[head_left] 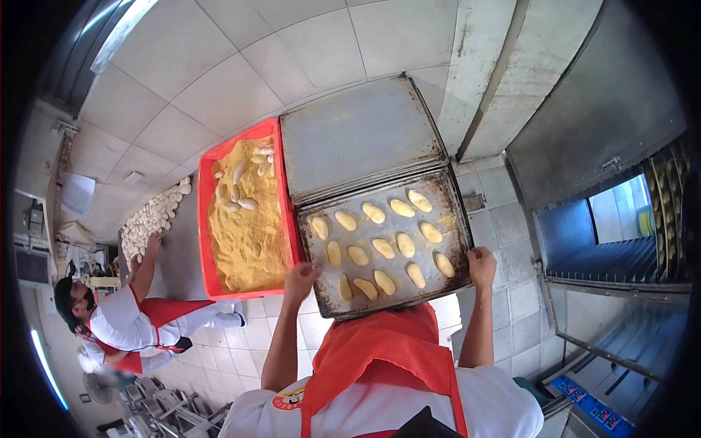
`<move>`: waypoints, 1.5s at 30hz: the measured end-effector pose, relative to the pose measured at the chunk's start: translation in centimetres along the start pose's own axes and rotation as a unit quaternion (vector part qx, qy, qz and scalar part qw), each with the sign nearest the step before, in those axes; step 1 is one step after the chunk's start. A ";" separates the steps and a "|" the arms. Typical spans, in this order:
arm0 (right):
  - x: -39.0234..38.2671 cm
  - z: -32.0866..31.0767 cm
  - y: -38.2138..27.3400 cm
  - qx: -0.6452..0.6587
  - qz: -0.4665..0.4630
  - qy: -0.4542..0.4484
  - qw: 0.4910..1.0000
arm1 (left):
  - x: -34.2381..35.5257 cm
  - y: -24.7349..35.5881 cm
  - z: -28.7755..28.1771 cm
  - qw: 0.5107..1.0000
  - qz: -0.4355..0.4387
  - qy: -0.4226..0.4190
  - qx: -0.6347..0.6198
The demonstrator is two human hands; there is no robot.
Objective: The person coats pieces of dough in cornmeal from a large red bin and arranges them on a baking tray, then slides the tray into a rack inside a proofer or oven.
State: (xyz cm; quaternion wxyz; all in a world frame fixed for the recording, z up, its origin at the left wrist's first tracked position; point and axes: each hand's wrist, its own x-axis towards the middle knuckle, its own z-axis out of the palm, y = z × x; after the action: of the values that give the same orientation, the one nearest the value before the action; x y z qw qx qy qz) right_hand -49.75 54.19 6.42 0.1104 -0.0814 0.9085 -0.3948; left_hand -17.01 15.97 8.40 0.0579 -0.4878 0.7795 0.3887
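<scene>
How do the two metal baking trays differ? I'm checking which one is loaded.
The near baking tray carries rows of pale oval dough pieces; the far baking tray carries none. The near one is gripped at its corners by the left hand and right hand; no hand touches the far one. The near one looks darker and more stained. Both are rectangular, worn metal, lying beside the red crumb tray.

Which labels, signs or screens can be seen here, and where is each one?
Control panel: lower right, on the oven front; blue strip with small red displays.
Round badge: bottom centre, on the white shirt; red and yellow.
Paper sheet: far left, on the wall; white, rectangular.
</scene>
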 end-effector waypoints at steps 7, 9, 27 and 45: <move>-1.3 1.4 1.2 -0.097 -0.015 0.039 0.994 | -8.3 -1.9 4.1 0.998 0.002 0.035 -0.056; -1.1 1.4 0.7 -0.100 -0.025 0.048 0.994 | -8.7 -1.7 3.9 0.994 0.032 0.036 -0.101; -6.8 1.4 3.6 -0.034 -0.063 0.054 0.996 | -7.6 0.6 9.9 0.935 0.249 0.251 0.031; -3.9 0.4 5.9 0.131 0.021 -0.070 0.989 | -16.9 -3.8 16.9 0.734 -0.082 -0.128 -0.662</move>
State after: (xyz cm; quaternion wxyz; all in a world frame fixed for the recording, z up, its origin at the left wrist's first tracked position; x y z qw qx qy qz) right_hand -46.28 58.77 2.37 0.1913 -0.0748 0.8403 -0.5016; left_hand -10.09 38.40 2.49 -0.1490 -0.4105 0.2678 0.8588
